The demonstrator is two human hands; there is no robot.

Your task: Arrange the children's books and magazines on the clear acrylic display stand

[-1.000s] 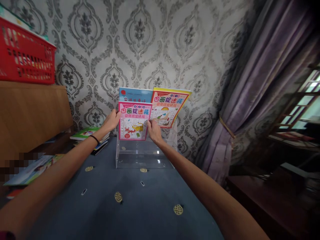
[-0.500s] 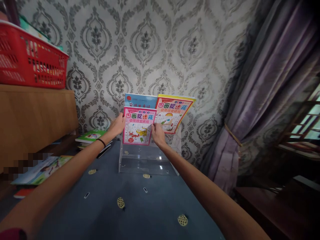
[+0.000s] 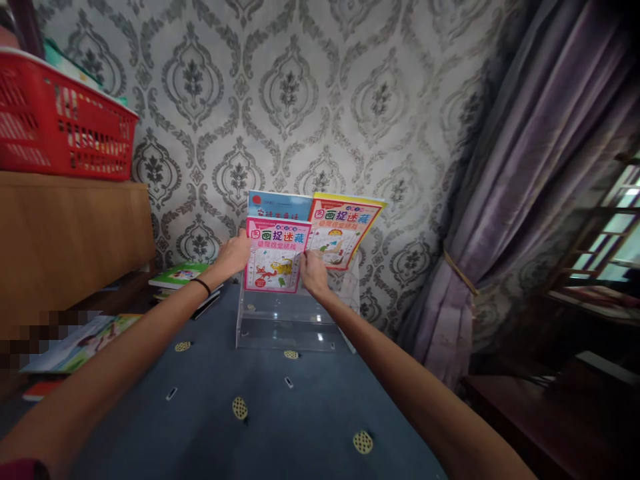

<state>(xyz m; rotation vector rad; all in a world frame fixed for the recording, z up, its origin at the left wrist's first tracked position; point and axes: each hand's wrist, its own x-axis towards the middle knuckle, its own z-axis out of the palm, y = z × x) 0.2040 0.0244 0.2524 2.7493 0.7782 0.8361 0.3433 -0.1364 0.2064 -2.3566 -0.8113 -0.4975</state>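
A pink-bordered picture book (image 3: 274,257) stands upright in a clear acrylic rack (image 3: 285,333), its tiger cover facing me. My left hand (image 3: 235,253) is closed on the book's left edge, and my right hand (image 3: 314,272) pinches its right edge. Behind it, on the left, shows the top of a blue book (image 3: 280,203). To the right, a red-and-yellow book (image 3: 340,230) leans at a slant, partly behind my right hand. The lower tiers of the rack show bare clear plastic.
The rack stands on a dark blue tablecloth (image 3: 200,427) with pineapple prints, near a patterned wall. Stacked books (image 3: 183,275) and a picture book (image 3: 85,347) lie at the left. A red basket (image 3: 95,130) sits on a wooden cabinet (image 3: 75,240). A purple curtain (image 3: 500,220) hangs right.
The view has shifted slightly. Both hands keep their hold on the pink-bordered book, which stays in nearly the same spot on the rack.
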